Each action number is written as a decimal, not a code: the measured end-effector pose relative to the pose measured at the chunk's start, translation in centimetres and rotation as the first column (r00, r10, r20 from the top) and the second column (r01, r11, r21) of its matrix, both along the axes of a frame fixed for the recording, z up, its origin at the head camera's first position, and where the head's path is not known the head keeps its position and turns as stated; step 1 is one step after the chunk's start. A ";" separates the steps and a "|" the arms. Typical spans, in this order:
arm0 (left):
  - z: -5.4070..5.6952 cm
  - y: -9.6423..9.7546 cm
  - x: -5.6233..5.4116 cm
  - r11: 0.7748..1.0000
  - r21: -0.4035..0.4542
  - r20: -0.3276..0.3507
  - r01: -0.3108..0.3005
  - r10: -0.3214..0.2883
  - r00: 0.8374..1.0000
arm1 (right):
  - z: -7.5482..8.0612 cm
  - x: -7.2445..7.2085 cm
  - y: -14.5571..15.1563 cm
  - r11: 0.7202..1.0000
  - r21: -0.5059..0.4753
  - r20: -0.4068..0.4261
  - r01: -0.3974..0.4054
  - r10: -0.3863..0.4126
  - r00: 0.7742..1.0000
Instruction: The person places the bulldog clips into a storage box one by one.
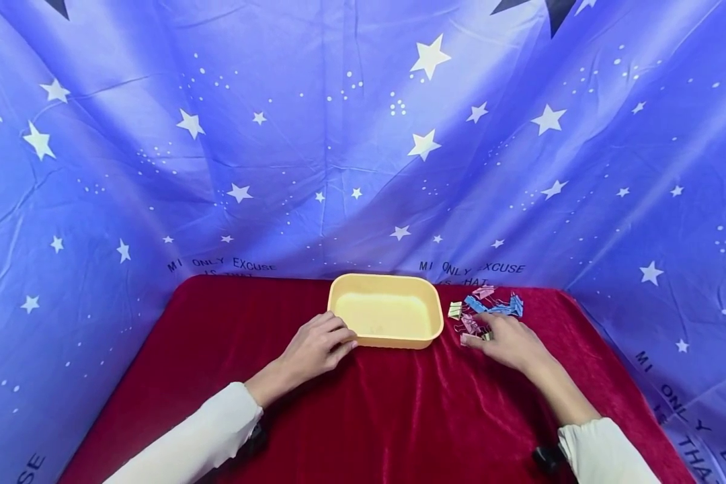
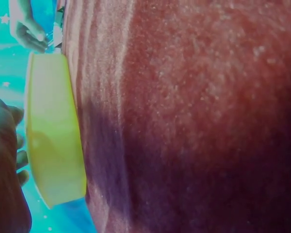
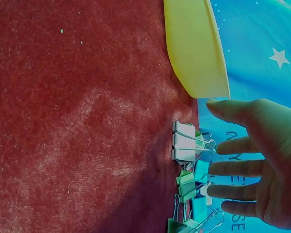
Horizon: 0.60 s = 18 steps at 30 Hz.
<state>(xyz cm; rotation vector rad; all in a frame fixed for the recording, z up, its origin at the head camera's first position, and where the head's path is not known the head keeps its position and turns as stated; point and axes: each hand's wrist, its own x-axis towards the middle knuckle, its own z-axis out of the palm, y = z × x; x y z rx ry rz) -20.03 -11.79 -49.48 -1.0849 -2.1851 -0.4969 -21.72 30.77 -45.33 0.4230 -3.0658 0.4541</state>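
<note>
A yellow rectangular box [image 1: 384, 343] stands at the back middle of the red cloth, with nothing inside. My left hand [image 1: 317, 344] is at its front left corner, fingertips right at the rim; the left wrist view has these fingers [image 2: 21, 159] alongside the yellow wall. To the right of the box lies a loose pile of binder clips [image 1: 474, 304] in pink, blue and pale yellow. Above the pile's near side is my right hand [image 1: 511, 343], fingers spread and nothing between them. A pale binder clip [image 3: 184, 141] stands nearest its thumb and index finger, and the hand hides part of the pile.
Red velvety cloth [image 1: 399, 417] covers the table. A blue curtain with stars [image 1: 314, 134] hangs close behind the box and along both sides. Dark objects [image 1: 547, 460] show beside each sleeve cuff.
</note>
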 end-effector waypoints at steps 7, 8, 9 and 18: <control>0.0 0.2 -0.2 1.000 -0.023 -0.006 -0.005 0.005 1.000 | -0.1 -0.4 0.2 0.999 -0.036 0.012 -0.015 0.015 1.000; 0.0 0.2 -0.2 1.000 -0.025 -0.008 -0.008 0.008 1.000 | -0.1 -0.5 0.2 0.999 -0.047 0.013 -0.016 0.017 1.000; 0.1 0.3 -0.2 1.000 -0.028 -0.009 -0.011 0.011 1.000 | -0.1 -0.6 0.3 0.998 -0.055 0.011 -0.020 0.021 1.000; -0.1 0.6 -0.5 0.999 -0.025 -0.031 -0.030 0.029 0.999 | -0.4 -1.6 0.9 0.994 -0.097 -0.019 -0.049 0.048 0.999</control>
